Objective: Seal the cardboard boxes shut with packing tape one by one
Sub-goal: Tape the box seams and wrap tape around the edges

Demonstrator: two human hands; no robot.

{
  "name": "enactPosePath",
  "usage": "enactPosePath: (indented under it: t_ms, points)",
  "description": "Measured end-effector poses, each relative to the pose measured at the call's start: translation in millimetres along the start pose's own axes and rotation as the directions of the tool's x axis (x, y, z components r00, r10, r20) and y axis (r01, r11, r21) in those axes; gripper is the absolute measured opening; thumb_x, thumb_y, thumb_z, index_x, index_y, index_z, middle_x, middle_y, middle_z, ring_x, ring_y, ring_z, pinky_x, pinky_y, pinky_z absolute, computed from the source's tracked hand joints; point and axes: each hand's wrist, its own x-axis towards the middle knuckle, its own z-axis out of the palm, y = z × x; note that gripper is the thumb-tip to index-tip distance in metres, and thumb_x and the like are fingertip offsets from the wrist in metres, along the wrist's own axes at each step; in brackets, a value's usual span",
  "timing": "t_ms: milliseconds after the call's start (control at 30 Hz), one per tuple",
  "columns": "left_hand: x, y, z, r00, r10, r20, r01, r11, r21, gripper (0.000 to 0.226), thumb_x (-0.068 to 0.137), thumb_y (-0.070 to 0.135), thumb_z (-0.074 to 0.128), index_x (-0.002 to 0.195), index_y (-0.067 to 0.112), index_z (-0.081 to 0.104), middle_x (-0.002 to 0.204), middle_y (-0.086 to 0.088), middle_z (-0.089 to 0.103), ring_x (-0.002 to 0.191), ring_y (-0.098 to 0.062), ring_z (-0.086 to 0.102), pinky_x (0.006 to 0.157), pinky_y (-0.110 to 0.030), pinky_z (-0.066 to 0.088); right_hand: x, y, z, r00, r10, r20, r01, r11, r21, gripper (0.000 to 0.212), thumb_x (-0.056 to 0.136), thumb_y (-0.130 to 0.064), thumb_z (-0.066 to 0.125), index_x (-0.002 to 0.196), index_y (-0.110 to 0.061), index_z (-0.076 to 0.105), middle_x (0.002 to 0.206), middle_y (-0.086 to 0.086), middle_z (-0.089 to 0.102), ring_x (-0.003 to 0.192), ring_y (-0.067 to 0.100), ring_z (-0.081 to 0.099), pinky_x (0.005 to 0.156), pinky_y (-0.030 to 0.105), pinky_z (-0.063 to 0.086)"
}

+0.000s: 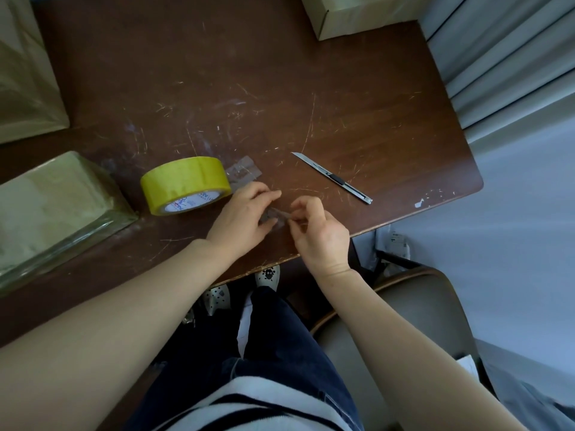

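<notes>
A yellow roll of packing tape [186, 184] lies on the scratched brown table [249, 73], its loose clear end [243, 173] stuck flat to the wood beside it. Just right of the roll, my left hand [245, 217] and my right hand [320, 233] meet over the table's front edge and both pinch a small crumpled scrap of clear tape [275, 215] between their fingertips. A tape-wrapped cardboard box [53, 209] sits at the left edge. Another wrapped box [25, 73] stands at the far left, and a third box [351, 14] is at the top.
A slim utility knife [332, 177] with its blade out lies on the table right of my hands. A grey chair [413, 309] stands below the table's right corner. Pale curtains [510, 57] hang on the right.
</notes>
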Motion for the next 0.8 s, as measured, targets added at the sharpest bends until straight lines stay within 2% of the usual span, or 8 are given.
enactPosePath:
  t_ms: [133, 267, 400, 467, 567, 667, 733, 800]
  points:
    - [9.7, -2.8, -2.5, 0.998, 0.067, 0.021, -0.069, 0.996, 0.064, 0.012, 0.085, 0.004, 0.066, 0.094, -0.002, 0.071, 0.102, -0.014, 0.059, 0.099, -0.032, 0.054, 0.082, -0.036, 0.043, -2.6, -5.1, -3.2, 0.998, -0.052, -0.028, 0.051, 0.998, -0.033, 0.024, 0.069, 0.0, 0.077, 0.088, -0.007, 0.064, 0.067, 0.0, 0.066, 0.058, 0.024, 0.064, 0.039, 0.031, 0.049]
    - [-3.1, -2.7, -2.2, 0.991, 0.13, 0.029, -0.132, 0.987, 0.09, 0.009, 0.091, 0.009, 0.06, 0.093, 0.003, 0.066, 0.105, -0.009, 0.059, 0.098, -0.028, 0.053, 0.075, -0.044, 0.049, -10.8, -7.9, -6.7, 0.994, -0.097, -0.055, 0.095, 0.995, -0.041, 0.023, 0.068, 0.001, 0.078, 0.083, -0.007, 0.063, 0.065, -0.001, 0.064, 0.054, 0.021, 0.062, 0.035, 0.03, 0.046]
    - [-22.5, -2.5, -7.3, 0.979, 0.202, 0.016, -0.203, 0.974, 0.103, 0.004, 0.091, 0.008, 0.06, 0.092, 0.006, 0.063, 0.103, -0.008, 0.061, 0.092, -0.029, 0.059, 0.073, -0.041, 0.051, -19.5, -15.6, -15.5, 0.989, -0.131, -0.066, 0.129, 0.991, -0.04, 0.024, 0.067, -0.001, 0.08, 0.081, -0.009, 0.063, 0.065, -0.003, 0.064, 0.055, 0.018, 0.061, 0.037, 0.028, 0.047]
    - [-29.9, 0.0, -12.6, 0.979, 0.198, 0.041, -0.201, 0.975, 0.09, 0.006, 0.092, 0.01, 0.058, 0.094, 0.007, 0.062, 0.104, -0.007, 0.062, 0.093, -0.027, 0.06, 0.076, -0.038, 0.05, -22.1, -23.0, -22.1, 0.996, -0.088, -0.031, 0.089, 0.996, 0.016, 0.023, 0.069, -0.002, 0.078, 0.083, -0.01, 0.062, 0.067, -0.004, 0.065, 0.057, 0.018, 0.062, 0.041, 0.032, 0.05]
    - [-41.4, 5.6, -24.1, 0.978, 0.204, 0.049, -0.206, 0.978, 0.042, 0.007, 0.093, 0.013, 0.058, 0.096, 0.008, 0.062, 0.099, -0.004, 0.064, 0.09, -0.024, 0.062, 0.076, -0.03, 0.045, -12.4, -34.0, -40.7, 0.989, 0.079, 0.122, -0.094, 0.989, 0.116, 0.025, 0.075, -0.008, 0.073, 0.084, -0.024, 0.057, 0.071, -0.009, 0.065, 0.063, 0.011, 0.061, 0.056, 0.038, 0.055]
    - [-52.4, 13.2, -43.5, 0.993, 0.114, 0.04, -0.11, 0.99, -0.085, 0.013, 0.085, 0.012, 0.064, 0.096, 0.019, 0.061, 0.088, 0.012, 0.063, 0.083, -0.016, 0.063, 0.072, -0.03, 0.048, 14.7, -45.4, -66.3, 0.91, 0.162, 0.381, -0.267, 0.933, 0.242, 0.032, 0.074, -0.01, 0.077, 0.08, -0.031, 0.055, 0.072, -0.01, 0.068, 0.066, 0.003, 0.061, 0.071, 0.033, 0.055]
    - [-59.3, 15.9, -58.8, 0.998, 0.008, 0.064, 0.007, 0.973, -0.231, 0.026, 0.082, 0.01, 0.067, 0.096, 0.031, 0.06, 0.081, 0.017, 0.063, 0.077, -0.011, 0.06, 0.07, -0.028, 0.048, 34.9, -56.5, -83.0, 0.868, 0.127, 0.479, -0.312, 0.891, 0.329, 0.033, 0.07, -0.007, 0.082, 0.079, -0.028, 0.058, 0.072, -0.008, 0.071, 0.061, 0.002, 0.06, 0.067, 0.02, 0.052]
    - [-66.9, 18.0, -76.7, 0.992, -0.072, 0.1, 0.105, 0.919, -0.379, 0.038, 0.08, 0.004, 0.069, 0.096, 0.038, 0.06, 0.079, 0.013, 0.065, 0.073, -0.011, 0.061, 0.071, -0.024, 0.049, 52.3, -69.9, -94.3, 0.83, 0.082, 0.551, -0.329, 0.87, 0.367, 0.029, 0.069, -0.003, 0.082, 0.08, -0.021, 0.061, 0.072, -0.003, 0.073, 0.058, 0.003, 0.061, 0.06, 0.014, 0.049]
